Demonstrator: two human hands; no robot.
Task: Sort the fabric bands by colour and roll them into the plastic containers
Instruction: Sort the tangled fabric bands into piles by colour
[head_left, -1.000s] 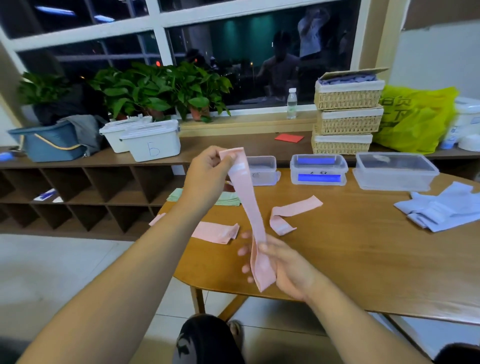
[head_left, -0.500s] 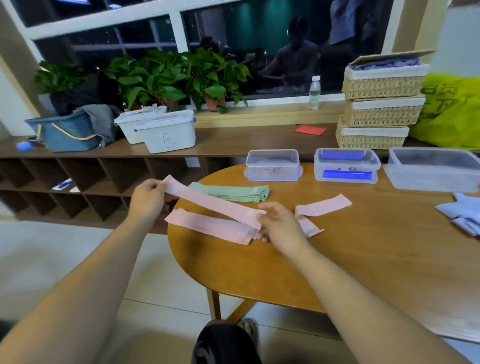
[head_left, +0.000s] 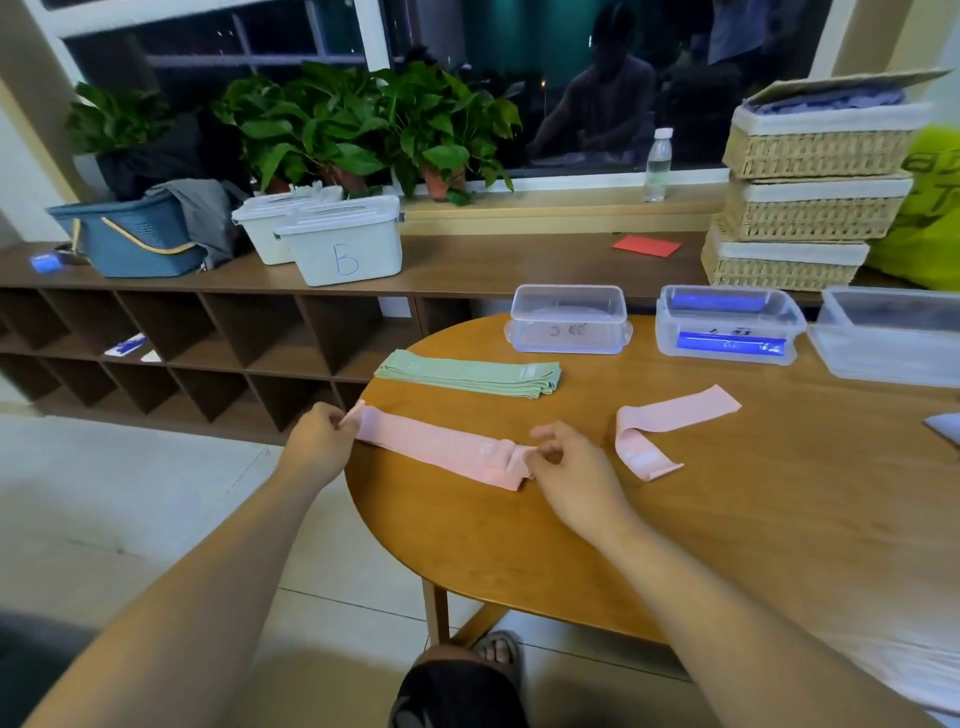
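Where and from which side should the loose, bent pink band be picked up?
Probably pinch the loose pink band at its far right end, coming from the right: that end lies flat and clear, while the left part folds back on itself.

On the tabletop (head_left: 519, 545), the left grip (head_left: 322, 441) and right grip (head_left: 566, 467) pinch opposite ends of a pink fabric band (head_left: 436, 447) lying flat; folded green bands (head_left: 467, 374) lie just beyond.

Three containers (head_left: 569, 332) (head_left: 670, 332) (head_left: 883, 364), three baskets (head_left: 815, 153) (head_left: 815, 221) (head_left: 779, 273)
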